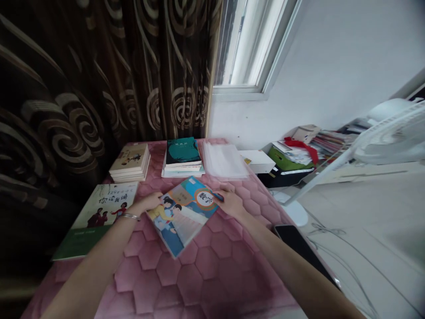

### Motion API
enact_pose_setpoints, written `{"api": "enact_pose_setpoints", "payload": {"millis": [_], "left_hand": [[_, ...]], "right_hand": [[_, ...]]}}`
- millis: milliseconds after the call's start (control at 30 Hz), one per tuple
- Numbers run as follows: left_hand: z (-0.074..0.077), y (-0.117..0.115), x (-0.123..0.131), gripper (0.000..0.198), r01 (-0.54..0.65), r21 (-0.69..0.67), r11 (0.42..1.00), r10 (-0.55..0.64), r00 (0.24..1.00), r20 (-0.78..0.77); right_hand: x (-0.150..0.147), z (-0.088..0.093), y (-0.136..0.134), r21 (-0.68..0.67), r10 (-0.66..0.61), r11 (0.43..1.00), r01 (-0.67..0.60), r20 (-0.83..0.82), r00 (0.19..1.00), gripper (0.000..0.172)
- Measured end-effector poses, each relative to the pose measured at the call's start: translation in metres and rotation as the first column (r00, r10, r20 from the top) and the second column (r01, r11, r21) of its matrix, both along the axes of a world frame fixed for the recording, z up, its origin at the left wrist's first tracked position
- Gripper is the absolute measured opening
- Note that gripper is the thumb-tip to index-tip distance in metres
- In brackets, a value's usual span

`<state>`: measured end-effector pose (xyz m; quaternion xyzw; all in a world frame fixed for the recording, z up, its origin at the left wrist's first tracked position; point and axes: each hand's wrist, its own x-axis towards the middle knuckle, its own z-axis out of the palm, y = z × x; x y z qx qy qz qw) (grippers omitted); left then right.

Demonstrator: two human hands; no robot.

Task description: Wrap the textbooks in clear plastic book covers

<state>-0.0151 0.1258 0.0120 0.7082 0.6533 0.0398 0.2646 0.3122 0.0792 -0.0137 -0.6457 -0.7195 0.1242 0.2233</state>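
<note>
A blue illustrated math textbook [186, 212] lies at a slant between my hands, over the pink hexagon-patterned table cover [186, 283]. My left hand [152, 202], with a bangle at the wrist, is closed on its left edge. At the opposite corner my right hand [229, 199] grips the book, thumb on top and the other fingers mostly hidden. Whether the book rests flat or is slightly raised, I cannot tell. Left of it, partly behind my left forearm, lies a large green and white book [102, 204].
Toward the back stand a stack of beige books [130, 160], a stack topped by a teal book [181, 152] and clear plastic covers [223, 160]. A white box [257, 161] is behind them. Along the right edge lie a dark phone-like slab [302, 252] and, beyond, a white fan [388, 133].
</note>
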Motion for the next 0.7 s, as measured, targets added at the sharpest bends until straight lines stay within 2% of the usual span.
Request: {"api": "enact_pose_setpoints", "payload": {"millis": [167, 267, 467, 633, 700], "left_hand": [[0.001, 0.03, 0.011, 0.015, 0.121, -0.002, 0.993, -0.121, 0.992, -0.016], [-0.001, 0.041, 0.023, 0.017, 0.135, 0.064, 0.989, -0.13, 0.988, -0.086], [-0.006, 0.056, 0.056, 0.034, 0.08, 0.236, 0.968, -0.021, 0.97, -0.242], [-0.017, 0.045, 0.072, 0.047, -0.027, 0.383, 0.924, 0.143, 0.95, -0.278], [-0.019, 0.038, 0.073, 0.051, -0.032, 0.433, 0.901, 0.165, 0.947, -0.274]], "right_hand": [[0.005, -0.004, -0.018, -0.028, 0.024, 0.999, -0.025, -0.061, 0.998, 0.023], [0.007, -0.008, -0.032, -0.038, -0.037, 0.999, 0.034, -0.087, 0.995, 0.025], [0.007, -0.014, -0.045, -0.043, -0.095, 0.995, 0.092, -0.07, 0.993, 0.029], [0.005, -0.024, -0.039, 0.057, -0.075, 0.996, 0.075, 0.004, 0.997, 0.034], [0.005, -0.029, -0.036, 0.089, -0.062, 0.994, 0.059, 0.033, 0.998, 0.035]]}}
